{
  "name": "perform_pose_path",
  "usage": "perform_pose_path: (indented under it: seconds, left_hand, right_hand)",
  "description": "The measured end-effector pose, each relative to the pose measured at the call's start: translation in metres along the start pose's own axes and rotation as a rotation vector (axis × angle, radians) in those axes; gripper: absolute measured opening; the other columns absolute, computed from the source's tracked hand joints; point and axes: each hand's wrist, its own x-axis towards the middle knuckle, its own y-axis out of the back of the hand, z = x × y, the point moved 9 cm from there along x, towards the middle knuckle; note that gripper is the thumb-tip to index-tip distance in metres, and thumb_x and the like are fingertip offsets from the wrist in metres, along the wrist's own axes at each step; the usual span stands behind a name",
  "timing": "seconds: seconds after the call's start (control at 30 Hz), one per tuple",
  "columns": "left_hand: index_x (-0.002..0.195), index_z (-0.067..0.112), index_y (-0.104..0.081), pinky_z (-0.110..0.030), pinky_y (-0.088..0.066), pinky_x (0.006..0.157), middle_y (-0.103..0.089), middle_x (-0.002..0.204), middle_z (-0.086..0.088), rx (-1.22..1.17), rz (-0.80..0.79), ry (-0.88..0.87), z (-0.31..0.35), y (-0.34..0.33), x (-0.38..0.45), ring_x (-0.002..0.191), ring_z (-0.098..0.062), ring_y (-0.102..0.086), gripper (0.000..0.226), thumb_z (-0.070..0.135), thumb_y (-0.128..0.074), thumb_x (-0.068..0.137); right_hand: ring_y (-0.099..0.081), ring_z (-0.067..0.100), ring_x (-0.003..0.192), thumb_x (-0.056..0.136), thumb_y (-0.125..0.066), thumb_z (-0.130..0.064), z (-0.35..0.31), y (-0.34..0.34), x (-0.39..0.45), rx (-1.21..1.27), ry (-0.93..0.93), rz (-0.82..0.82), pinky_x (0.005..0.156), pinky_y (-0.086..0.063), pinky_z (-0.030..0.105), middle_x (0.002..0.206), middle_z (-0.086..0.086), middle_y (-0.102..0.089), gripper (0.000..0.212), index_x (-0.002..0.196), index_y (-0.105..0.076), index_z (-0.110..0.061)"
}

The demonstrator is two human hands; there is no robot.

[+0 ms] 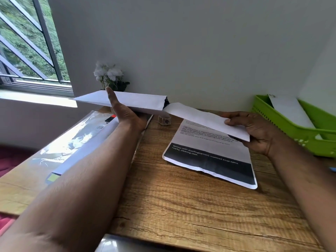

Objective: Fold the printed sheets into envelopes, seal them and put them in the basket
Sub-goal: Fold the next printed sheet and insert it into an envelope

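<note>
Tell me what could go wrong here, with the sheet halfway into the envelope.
The folded sheet enters at an angle and may crumple at the mouth of the envelope, which the left hand holds in mid-air. The right hand hovers over the printed sheet and could drag it.
</note>
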Motion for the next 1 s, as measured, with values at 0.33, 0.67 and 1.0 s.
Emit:
perform_pose_path:
  seconds: [0.33, 0.67, 1.0]
  left_hand:
    - [0.132, 0.027, -0.047, -0.065, -0.049, 0.086, -0.062, 0.129, -0.013, 0.102, -0.016, 0.051, -0.017, 0.003, 0.005, 0.108, -0.038, -0.065, 0.105, 0.066, -0.085, 0.042]
    - [0.107, 0.009, -0.058, -0.049, -0.047, 0.099, -0.063, 0.083, -0.015, 0.268, -0.224, 0.32, -0.074, -0.026, -0.042, 0.083, -0.032, -0.063, 0.08, 0.081, -0.049, 0.074]
    - [0.106, 0.013, -0.061, -0.047, -0.052, 0.088, -0.065, 0.094, -0.019, 0.246, -0.317, 0.357, -0.077, -0.039, -0.05, 0.086, -0.035, -0.063, 0.09, 0.088, -0.021, 0.078]
  right_hand:
    - [-0.069, 0.018, 0.067, 0.076, -0.061, 0.007, 0.01, -0.002, 0.002, -0.049, -0.063, -0.023, 0.054, -0.056, 0.024, 0.095, 0.014, -0.069, 0.03, 0.106, -0.065, 0.002]
    - [-0.056, 0.022, 0.106, 0.071, -0.074, -0.044, 0.029, -0.063, -0.002, -0.161, -0.002, -0.305, 0.077, -0.043, 0.034, 0.126, -0.001, -0.061, 0.075, 0.138, -0.04, -0.042]
    - [-0.05, 0.014, 0.125, 0.056, -0.088, -0.03, 0.0, -0.057, -0.008, -0.429, 0.352, -0.28, 0.103, -0.046, 0.044, 0.133, -0.01, -0.055, 0.084, 0.13, -0.051, -0.043]
